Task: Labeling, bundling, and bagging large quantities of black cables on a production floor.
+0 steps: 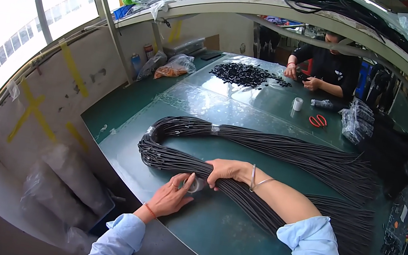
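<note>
A long bundle of black cables (266,144) lies on the green table, bent into a U at its left end. My right hand (226,171) wraps over the near leg of the bundle, fingers closed around the cables. A metal bangle is on that wrist. Just left of it, my left hand (171,196) holds a roll of clear tape (197,185) against the near side of the bundle. Its thumb and fingers are at the roll's edge. A band of clear tape (215,128) goes around the far leg, and another whitish band (150,130) sits near the bend.
Across the green table (132,140), a co-worker in black (327,67) handles small parts beside a pile of black pieces (245,74). Red-handled pliers (318,120) and a white cylinder (297,104) lie between us. Black cables in clear wrap (357,121) are at right. A shelf (224,7) spans overhead.
</note>
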`<state>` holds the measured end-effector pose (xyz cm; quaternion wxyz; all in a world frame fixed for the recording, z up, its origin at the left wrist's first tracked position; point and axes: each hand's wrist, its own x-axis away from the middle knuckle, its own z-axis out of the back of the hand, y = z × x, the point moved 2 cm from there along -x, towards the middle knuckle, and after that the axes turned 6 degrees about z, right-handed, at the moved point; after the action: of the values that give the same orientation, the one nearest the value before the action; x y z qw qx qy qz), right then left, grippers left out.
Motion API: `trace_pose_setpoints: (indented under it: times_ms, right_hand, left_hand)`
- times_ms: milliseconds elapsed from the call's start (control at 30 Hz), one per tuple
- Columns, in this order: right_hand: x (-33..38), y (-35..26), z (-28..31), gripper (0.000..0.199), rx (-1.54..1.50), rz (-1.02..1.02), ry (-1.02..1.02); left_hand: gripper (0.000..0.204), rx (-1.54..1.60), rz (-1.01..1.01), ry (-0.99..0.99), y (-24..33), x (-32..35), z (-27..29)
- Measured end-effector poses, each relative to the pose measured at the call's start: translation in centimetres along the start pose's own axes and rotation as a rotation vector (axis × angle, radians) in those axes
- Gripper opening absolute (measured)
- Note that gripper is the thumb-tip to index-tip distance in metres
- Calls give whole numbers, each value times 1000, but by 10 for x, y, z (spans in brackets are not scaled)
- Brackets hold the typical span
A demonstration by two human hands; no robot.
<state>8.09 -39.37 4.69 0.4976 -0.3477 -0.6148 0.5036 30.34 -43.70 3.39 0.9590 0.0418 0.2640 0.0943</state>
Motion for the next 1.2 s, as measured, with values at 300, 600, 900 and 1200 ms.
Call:
trace_pose_setpoints:
  times_ms: [300, 600, 900, 1200]
  right_hand:
    - [3, 1, -5, 45, 236, 46, 3]
    - [21, -17, -61, 44, 1307, 271, 444]
    - [33, -23, -20, 41, 886, 110, 87]
    - [5, 4, -23, 39, -146, 11, -254]
  left_hand:
    - [74, 417, 313, 200, 32, 4, -10]
    - [61, 971, 727, -444, -78, -110, -7]
    - [33, -130, 35, 144, 2, -66, 9]
    - [38, -140, -246, -60, 12, 13, 4]
